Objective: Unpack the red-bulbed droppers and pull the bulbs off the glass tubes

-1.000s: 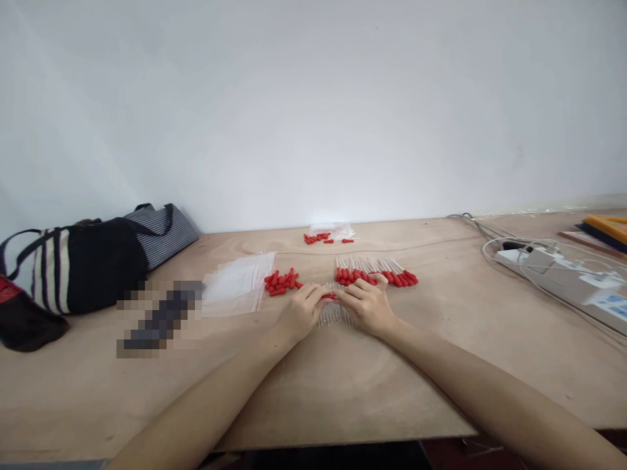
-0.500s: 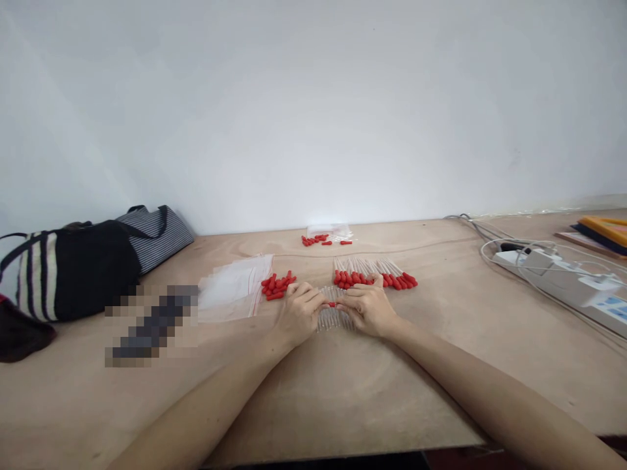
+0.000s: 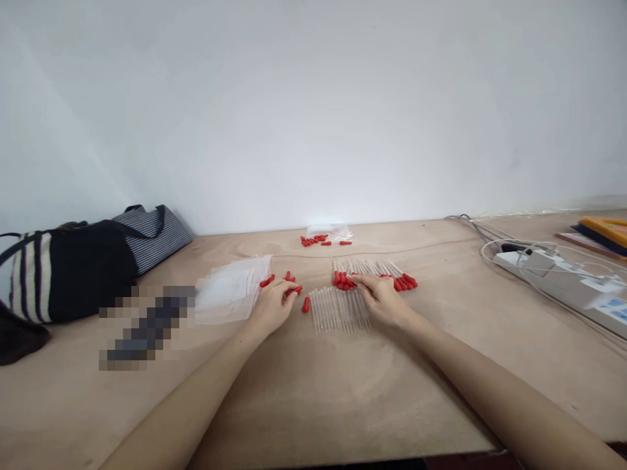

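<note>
My left hand [image 3: 274,303] is over a small pile of red rubber bulbs [image 3: 289,277], thumb and fingers closed around one red bulb [image 3: 294,290]. Another bulb [image 3: 306,305] lies loose to its right. My right hand [image 3: 382,297] rests at the row of droppers with red bulbs [image 3: 404,282], its fingertips pinched on a dropper there; the hand covers part of the row. Between the hands, thin clear glass tubes [image 3: 337,311] lie side by side on the wooden table [image 3: 313,385].
Clear zip bags [image 3: 228,290] lie left of the bulbs. More red bulbs [image 3: 313,240] and a plastic bag [image 3: 329,230] sit near the wall. A black bag [image 3: 93,267] stands at left, a white power strip [image 3: 563,281] with cables at right.
My hands were together over the glass tubes with a red bulb between them. They have parted, the left to the bulb pile, the right to the dropper row.
</note>
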`<state>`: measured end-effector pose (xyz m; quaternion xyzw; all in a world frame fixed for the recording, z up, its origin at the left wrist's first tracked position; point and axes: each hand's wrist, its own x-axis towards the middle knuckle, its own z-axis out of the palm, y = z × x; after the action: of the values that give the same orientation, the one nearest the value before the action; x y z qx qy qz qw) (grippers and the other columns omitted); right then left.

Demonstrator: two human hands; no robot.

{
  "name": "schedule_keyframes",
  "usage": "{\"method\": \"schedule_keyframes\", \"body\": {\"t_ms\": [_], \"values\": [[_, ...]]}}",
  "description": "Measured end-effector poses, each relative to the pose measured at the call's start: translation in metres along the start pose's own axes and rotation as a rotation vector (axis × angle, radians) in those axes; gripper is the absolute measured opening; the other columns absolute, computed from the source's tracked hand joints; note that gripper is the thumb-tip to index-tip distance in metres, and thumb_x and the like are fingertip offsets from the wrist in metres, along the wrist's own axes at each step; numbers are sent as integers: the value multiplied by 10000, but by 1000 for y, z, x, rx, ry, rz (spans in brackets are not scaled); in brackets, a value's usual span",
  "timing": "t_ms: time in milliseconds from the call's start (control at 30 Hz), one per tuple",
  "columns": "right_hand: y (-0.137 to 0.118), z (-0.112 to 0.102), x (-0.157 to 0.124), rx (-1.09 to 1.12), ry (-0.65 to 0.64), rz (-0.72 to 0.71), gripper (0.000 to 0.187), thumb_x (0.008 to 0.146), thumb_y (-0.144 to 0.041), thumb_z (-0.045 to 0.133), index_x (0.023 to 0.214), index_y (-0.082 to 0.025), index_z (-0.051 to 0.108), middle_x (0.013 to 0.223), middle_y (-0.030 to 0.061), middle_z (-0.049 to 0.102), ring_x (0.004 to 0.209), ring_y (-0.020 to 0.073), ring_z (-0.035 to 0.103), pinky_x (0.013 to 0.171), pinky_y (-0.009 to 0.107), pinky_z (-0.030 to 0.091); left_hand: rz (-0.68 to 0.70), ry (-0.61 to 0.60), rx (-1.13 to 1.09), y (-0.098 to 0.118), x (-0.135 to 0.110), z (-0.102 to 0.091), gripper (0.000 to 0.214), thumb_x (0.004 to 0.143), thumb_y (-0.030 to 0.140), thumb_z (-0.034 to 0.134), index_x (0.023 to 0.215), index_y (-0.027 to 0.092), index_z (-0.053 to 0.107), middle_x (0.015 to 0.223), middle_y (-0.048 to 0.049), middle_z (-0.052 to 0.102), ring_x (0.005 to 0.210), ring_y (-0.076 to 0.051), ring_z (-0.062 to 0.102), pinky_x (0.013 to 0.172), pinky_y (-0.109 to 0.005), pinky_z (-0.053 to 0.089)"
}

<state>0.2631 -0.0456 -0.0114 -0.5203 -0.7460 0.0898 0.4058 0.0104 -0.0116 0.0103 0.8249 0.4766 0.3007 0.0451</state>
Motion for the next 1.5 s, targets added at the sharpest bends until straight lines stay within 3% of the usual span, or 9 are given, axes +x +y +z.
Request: {"method": "schedule_keyframes", "body": {"t_ms": [200,433,633,800,1000,1167,1333,1500], "values": [[-9,16,-3,107,-34,-14,228,772,-159,436,862,-183,644,792,38,673,664,148,607,619,258,443,-126,-81,-15,1,-5,8,98,702,124,544,772,124,613,716,-25,595,519,-92,545,557,-230,464],[1,15,-6,-58,116,-161,240,753,-95,430,819,-180,644,824,61,652,749,159,599,691,298,422,-3,53,4,11,-7,-1,128,728,193,532,817,171,621,738,-19,609,658,-137,564,599,-250,467],[13,1,-18,-186,137,-128,255,736,-76,411,827,-170,630,819,71,634,794,179,579,716,331,395,22,51,13,8,-8,3,115,746,191,509,783,177,617,750,-23,625,694,-151,577,626,-269,467],[13,7,-22,-220,81,-60,267,733,-59,392,801,-154,632,816,80,615,767,168,571,711,321,399,49,93,28,4,-8,6,132,756,186,496,790,177,623,776,-31,635,762,-171,580,697,-305,464],[6,13,-24,-182,0,7,253,748,-82,397,783,-162,634,882,87,588,816,164,559,725,299,414,81,5,64,22,1,17,125,749,188,513,787,174,632,780,-38,640,790,-183,569,744,-306,438],[6,14,-26,-176,10,-16,259,761,-92,388,818,-159,632,891,94,576,832,177,548,733,319,414,-123,-178,74,46,35,33,179,758,320,509,788,205,643,836,-26,656,830,-185,577,736,-283,415],[8,15,-25,-147,16,-35,265,777,-105,377,770,-171,633,852,82,577,797,168,550,714,311,414,-332,-220,114,54,70,51,379,698,496,494,521,179,603,573,-51,615,645,-223,588,575,-295,395],[10,3,-17,-106,120,-4,259,776,-136,386,805,-181,639,816,67,594,763,164,560,691,301,405,-425,-267,98,51,84,62,270,609,429,575,510,178,588,488,-15,569,583,-187,571,515,-251,362]]}}
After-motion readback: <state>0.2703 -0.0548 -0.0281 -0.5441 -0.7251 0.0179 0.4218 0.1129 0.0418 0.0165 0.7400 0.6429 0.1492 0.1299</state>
